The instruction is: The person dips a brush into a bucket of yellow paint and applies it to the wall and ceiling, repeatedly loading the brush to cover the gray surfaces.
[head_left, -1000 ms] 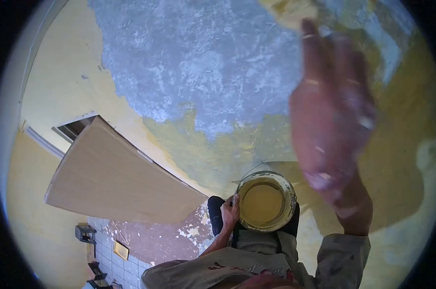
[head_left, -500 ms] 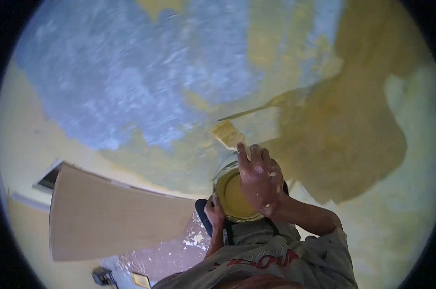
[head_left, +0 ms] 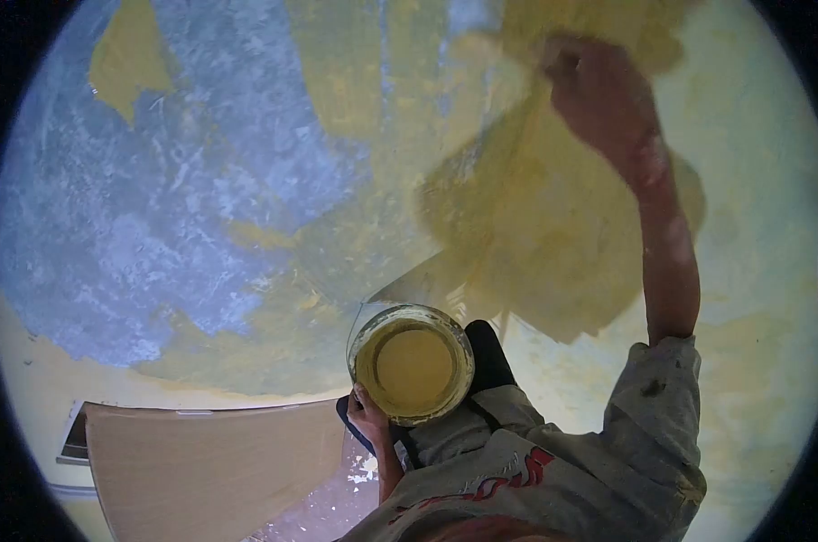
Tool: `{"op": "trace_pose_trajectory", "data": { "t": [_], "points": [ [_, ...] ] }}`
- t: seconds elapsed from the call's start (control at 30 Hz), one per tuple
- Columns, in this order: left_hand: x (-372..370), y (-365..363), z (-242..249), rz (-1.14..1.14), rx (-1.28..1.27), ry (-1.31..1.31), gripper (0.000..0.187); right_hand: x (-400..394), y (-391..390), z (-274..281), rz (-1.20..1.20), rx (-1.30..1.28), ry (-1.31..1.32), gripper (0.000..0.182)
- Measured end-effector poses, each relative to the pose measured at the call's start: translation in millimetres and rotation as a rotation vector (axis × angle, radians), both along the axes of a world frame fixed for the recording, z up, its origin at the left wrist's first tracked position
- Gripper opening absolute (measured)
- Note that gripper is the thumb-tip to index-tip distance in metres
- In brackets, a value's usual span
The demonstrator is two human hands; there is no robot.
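My left hand grips the near left edge of a bucket of yellow paint in front of my body. The bucket's wire handle hangs over its left side. My right hand is raised to the upper right, close to the wall, blurred and with its fingers curled closed. It holds the paintbrush seen a moment ago, whose bristles now hardly stand out from the yellow wall. A wall in front of me has bluish-grey patches and yellow paint over its middle and right.
A brown board or panel stands at the lower left, beside a paint-spattered floor. My shadow falls on the yellow part of the wall. A dark frame edge shows at the far left.
My right hand has moved from above the bucket up and right to the wall. The bucket's opening now shows fully, and the view has shifted to the right.
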State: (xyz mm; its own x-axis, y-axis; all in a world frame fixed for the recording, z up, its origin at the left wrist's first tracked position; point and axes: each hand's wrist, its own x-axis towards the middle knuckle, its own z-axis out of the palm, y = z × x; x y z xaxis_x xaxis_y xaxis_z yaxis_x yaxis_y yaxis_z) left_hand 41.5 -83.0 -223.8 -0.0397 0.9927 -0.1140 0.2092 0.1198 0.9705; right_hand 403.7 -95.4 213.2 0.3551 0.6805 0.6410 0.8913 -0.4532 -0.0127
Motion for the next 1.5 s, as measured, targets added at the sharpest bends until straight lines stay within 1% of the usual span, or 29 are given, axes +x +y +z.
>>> {"op": "trace_pose_trajectory", "data": {
  "t": [0.07,0.1,0.17,0.2,0.27,0.33,0.4,0.47,0.5,0.57,0.6,0.67,0.73,0.8,0.83,0.87,0.9,0.97,1.0,1.07,1.13,1.17,1.2,1.23,1.3,1.33,1.4,1.47,1.5],
  "points": [
    [-1.3,-1.3,1.1,-0.009,-0.03,-0.017,0.047,-7.7,-1.7,21.2,-0.079,0.159,-0.25,0.018],
    [-0.8,-1.0,1.2,0.0,-0.037,-0.006,0.047,-9.7,3.2,18.8,-0.086,0.154,-0.247,0.018],
    [-2.3,0.3,-6.2,0.004,-0.049,0.009,0.047,-13.5,13.6,9.4,-0.053,0.526,-0.451,0.025],
    [-3.6,2.0,-16.6,0.011,-0.007,-0.033,0.047,-12.7,19.3,-3.4,-0.056,0.522,-0.449,0.025],
    [-3.2,2.2,-19.0,0.023,0.029,-0.075,0.047,-8.5,34.3,-48.9,-0.143,0.428,-0.288,0.028],
    [2.6,-0.8,5.8,0.017,0.005,-0.044,0.047,-18.4,32.9,-105.6,-0.189,0.184,-0.382,0.051],
    [-4.2,4.0,-7.6,-0.003,-0.018,-0.009,0.047,-28.2,21.4,-149.4,-0.161,-0.023,-0.237,0.057],
    [-5.8,-0.3,-9.7,-0.029,-0.047,0.042,0.047,-27.5,12.2,-208.6,-0.136,-0.197,-0.279,0.047],
    [0.7,1.5,-4.2,-0.001,-0.02,-0.009,0.047,-23.9,8.6,-233.9,-0.144,-0.201,-0.276,0.047],
    [-1.6,-1.3,-3.4,0.019,0.004,-0.053,0.047,-19.9,-2.0,-268.1,-0.155,-0.387,0.009,0.037],
    [-4.1,0.7,-8.1,0.0,0.014,-0.007,0.047,-17.8,-2.8,-254.7,-0.158,-0.381,0.011,0.037],
    [-6.7,3.7,-15.8,-0.019,0.018,0.048,0.047,-1.7,0.0,-215.3,-0.135,-0.622,0.213,0.026],
    [-7.7,3.3,-19.2,-0.006,-0.005,0.057,0.047,14.5,5.4,-190.3,-0.025,-0.103,0.108,0.017],
    [-4.3,2.1,-13.6,-0.003,-0.018,0.027,0.047,-1.7,4.5,-111.9,-0.102,-0.072,0.091,0.018],
    [-2.8,1.2,-12.3,0.009,-0.018,-0.016,0.047,0.6,2.5,-96.9,-0.025,0.136,0.061,0.02],
    [-2.2,2.0,-13.8,0.005,-0.025,-0.014,0.047,4.7,2.9,-90.1,0.053,0.346,0.027,0.022],
    [-3.1,2.4,-15.5,0.013,-0.025,0.001,0.046,8.5,6.3,-90.8,0.051,0.338,0.03,0.022],
    [-4.1,2.5,-15.5,0.023,-0.028,0.022,0.045,10.8,15.9,-95.9,0.075,0.63,-0.079,0.026],
    [-3.8,2.9,-12.9,0.016,-0.007,0.043,0.044,9.5,21.2,-115.1,0.072,0.625,-0.073,0.026],
    [-3.2,1.4,-7.8,0.008,0.013,0.065,0.043,6.4,33.1,-191.7,-0.064,0.407,-0.088,0.039],
    [3.7,-0.6,-3.8,0.014,0.01,-0.156,0.041,-11.5,28.4,-265.2,-0.153,0.168,-0.034,0.048],
    [7.4,-0.6,-5.6,0.021,0.003,-0.159,0.041,-24.3,24.4,-280.8,-0.128,0.099,0.029,0.049],
    [3.7,-1.0,-6.8,0.025,-0.007,-0.093,0.04,-31.5,16.2,-294.9,-0.063,0.047,0.268,0.047],
    [-0.2,1.8,-9.8,0.024,-0.01,-0.028,0.04,-33.5,13.8,-293.2,-0.066,0.042,0.279,0.047],
    [-7.0,0.6,-26.2,0.044,-0.016,-0.088,0.041,-34.3,6.8,-287.0,-0.126,-0.218,0.39,0.045],
    [-9.7,0.5,-24.5,0.017,0.013,-0.027,0.045,-37.9,0.9,-276.1,-0.129,-0.231,0.404,0.045],
    [-1.9,1.5,-6.2,-0.007,0.026,0.074,0.049,-37.4,-3.8,-238.3,-0.204,-0.353,0.381,0.029],
    [9.8,1.4,10.1,-0.001,0.032,0.0,0.046,-23.1,-5.4,-206.9,-0.101,-0.101,0.366,0.027],
    [9.9,-0.8,13.4,0.006,0.029,-0.06,0.044,-16.0,-5.2,-190.6,-0.027,0.092,0.259,0.026]
  ]
}}
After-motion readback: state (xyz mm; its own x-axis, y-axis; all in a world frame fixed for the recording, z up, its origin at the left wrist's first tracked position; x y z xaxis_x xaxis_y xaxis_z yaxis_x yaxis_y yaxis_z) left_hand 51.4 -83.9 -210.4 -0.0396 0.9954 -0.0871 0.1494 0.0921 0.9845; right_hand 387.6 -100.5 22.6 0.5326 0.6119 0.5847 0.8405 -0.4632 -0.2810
